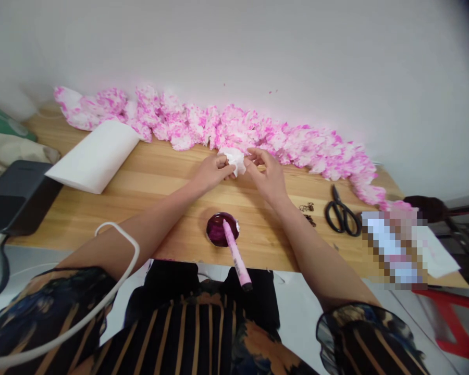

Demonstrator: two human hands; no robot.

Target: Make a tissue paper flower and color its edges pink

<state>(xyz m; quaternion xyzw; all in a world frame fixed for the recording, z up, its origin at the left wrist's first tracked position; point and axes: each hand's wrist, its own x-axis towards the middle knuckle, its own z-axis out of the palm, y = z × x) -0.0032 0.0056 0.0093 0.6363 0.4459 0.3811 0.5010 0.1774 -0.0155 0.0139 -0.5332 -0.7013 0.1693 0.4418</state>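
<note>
A small crumpled piece of white tissue paper [234, 160] is up between both hands, over the back half of the table. My left hand [213, 173] pinches it from the left, thumb and fingers closed. At its right edge, the thumb and bent fingers of my right hand [269, 176] close on the paper. Just behind lies a long row of white tissue flowers with pink-dyed edges [238, 127]. Nearer to me, a small bowl of dark purple-red liquid [214, 232] has a pink marker [238, 258] leaning in it, tip down and black end toward me.
Black-handled scissors [342, 213] and some thin dark wire pieces [308, 214] lie to the right, near a blurred-out object [393, 250] and white paper [437, 250]. On the left are a folded white sheet [96, 156] and a dark box [19, 198]. A white cable [131, 250] crosses my left arm.
</note>
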